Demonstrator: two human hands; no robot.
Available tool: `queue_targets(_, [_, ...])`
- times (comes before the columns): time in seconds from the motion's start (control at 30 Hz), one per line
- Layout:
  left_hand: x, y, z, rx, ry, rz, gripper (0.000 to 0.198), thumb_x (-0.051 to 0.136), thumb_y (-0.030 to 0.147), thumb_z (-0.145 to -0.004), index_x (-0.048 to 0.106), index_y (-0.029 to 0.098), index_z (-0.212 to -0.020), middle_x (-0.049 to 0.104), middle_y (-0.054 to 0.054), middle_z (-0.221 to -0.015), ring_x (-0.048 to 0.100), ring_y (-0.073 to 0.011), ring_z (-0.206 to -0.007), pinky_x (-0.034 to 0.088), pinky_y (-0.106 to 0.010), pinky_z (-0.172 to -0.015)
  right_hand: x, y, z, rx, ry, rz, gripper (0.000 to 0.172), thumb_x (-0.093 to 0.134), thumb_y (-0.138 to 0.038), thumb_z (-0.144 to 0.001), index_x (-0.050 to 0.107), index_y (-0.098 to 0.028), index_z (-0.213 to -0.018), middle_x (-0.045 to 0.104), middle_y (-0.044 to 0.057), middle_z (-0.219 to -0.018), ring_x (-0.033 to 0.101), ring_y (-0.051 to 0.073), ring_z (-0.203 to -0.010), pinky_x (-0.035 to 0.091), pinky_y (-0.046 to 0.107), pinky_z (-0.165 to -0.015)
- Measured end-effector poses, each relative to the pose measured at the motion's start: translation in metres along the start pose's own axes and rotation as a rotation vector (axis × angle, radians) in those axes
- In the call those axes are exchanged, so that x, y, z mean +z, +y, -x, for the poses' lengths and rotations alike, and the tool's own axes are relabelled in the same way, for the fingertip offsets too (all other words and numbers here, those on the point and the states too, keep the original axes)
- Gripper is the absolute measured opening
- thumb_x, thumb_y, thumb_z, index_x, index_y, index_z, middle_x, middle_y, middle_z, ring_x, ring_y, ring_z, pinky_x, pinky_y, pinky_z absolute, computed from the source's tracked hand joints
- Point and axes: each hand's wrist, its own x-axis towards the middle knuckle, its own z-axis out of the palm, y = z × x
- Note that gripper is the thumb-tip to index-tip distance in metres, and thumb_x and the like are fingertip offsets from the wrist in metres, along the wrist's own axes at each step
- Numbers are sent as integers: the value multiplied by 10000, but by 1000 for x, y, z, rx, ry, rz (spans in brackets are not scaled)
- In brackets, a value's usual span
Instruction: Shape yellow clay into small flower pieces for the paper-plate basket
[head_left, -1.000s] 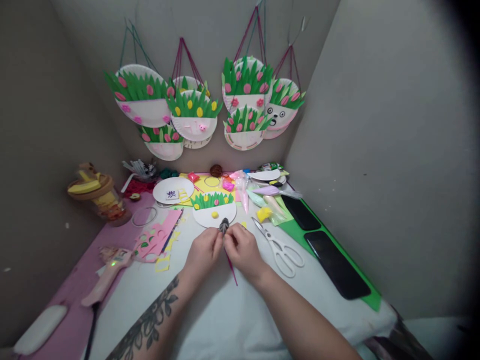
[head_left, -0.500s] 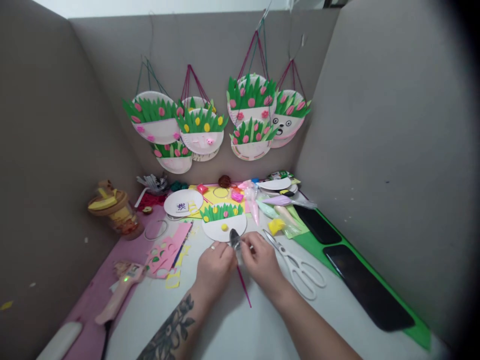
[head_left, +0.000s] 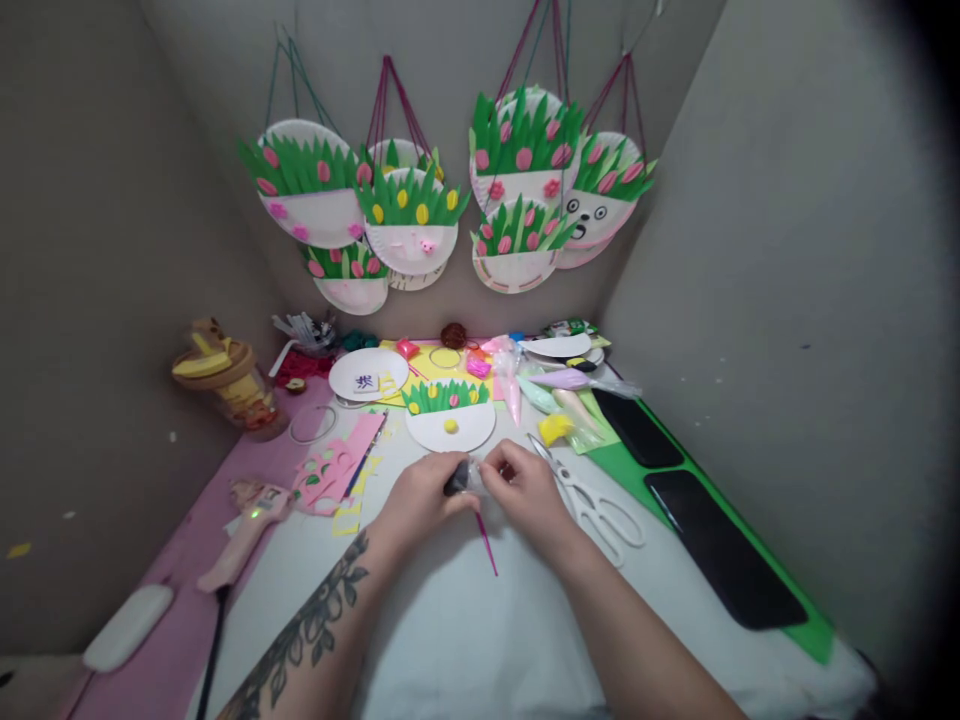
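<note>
Between my hands is a small clear plastic bag (head_left: 457, 480) with a dark, soft-looking lump in it, perhaps black clay. My left hand (head_left: 424, 490) is closed around the dark end, its thumb along the near side. With thumb and index finger my right hand (head_left: 525, 485) pinches the clear end. A thin magenta stick (head_left: 487, 545) lies on the table just below them. Beyond my fingertips stands a white paper-plate basket (head_left: 427, 432) with green paper grass and pink and yellow flowers. One yellow ball (head_left: 450, 426) sits on its front.
White-handled scissors (head_left: 600, 515) lie right of my right hand, near two black phone-like slabs (head_left: 720, 540). A pink glue gun (head_left: 247, 540) and pink paper scraps (head_left: 337, 465) are at left. Clay bags (head_left: 555, 430) sit behind. Finished plate baskets (head_left: 311, 215) hang on the back wall.
My left hand has turned and wrapped around the bag's dark end, which earlier stuck up between both hands. The bag now lies more sideways. The camera has tilted downward.
</note>
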Motion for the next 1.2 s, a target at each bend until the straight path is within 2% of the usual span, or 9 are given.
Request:
queue_targets(0.13, [-3, -1, 0, 21, -21, 18, 440, 582, 463, -805, 570, 182, -1144, 668, -111, -1081, 614, -235, -977, 466, -347, -851, -3, 2, 0, -72, -17, -125, 49, 595, -162, -778, 588, -198, -746, 595, -1, -758, 574, 131, -716, 451, 226, -589])
queue_targets(0.27, [-4, -1, 0, 71, -5, -22, 411, 492, 501, -848, 607, 152, -1034, 675, -116, -963, 614, -227, -889, 470, -340, -792, -4, 4, -1, -169, -56, -79, 123, 631, -159, -781, 709, -227, -848, 638, 42, -874, 598, 165, -841, 485, 265, -656])
queue_targets(0.47, [-3, -4, 0, 141, -12, -55, 371, 471, 483, -866, 617, 163, -988, 675, -100, -917, 607, -216, -866, 467, -333, -778, -1, 8, 0, -187, -26, -35, 180, 639, -160, -770, 730, -252, -895, 603, 38, -864, 585, 162, -810, 498, 289, -676])
queue_targets(0.67, [-5, -1, -1, 162, -28, -35, 308, 469, 423, -885, 629, 165, -939, 677, -94, -894, 606, -205, -859, 473, -331, -778, 0, 7, -1, -174, -82, -29, 190, 631, -133, -756, 735, -252, -861, 598, 27, -825, 579, 158, -798, 478, 279, -666])
queue_targets(0.83, [-7, 1, -1, 167, -37, -29, 293, 512, 421, -864, 635, 167, -942, 680, -90, -907, 604, -203, -871, 472, -324, -781, 1, 5, -1, -135, -66, -53, 133, 628, -130, -741, 715, -222, -782, 589, 24, -810, 562, 139, -729, 438, 244, -581])
queue_targets(1.2, [-8, -1, 0, 181, -23, 1, 317, 505, 447, -860, 640, 178, -959, 677, -93, -919, 603, -202, -882, 470, -336, -806, 2, 7, 0, -117, -56, -105, 104, 625, -170, -766, 710, -220, -798, 585, 30, -820, 568, 145, -737, 448, 255, -601])
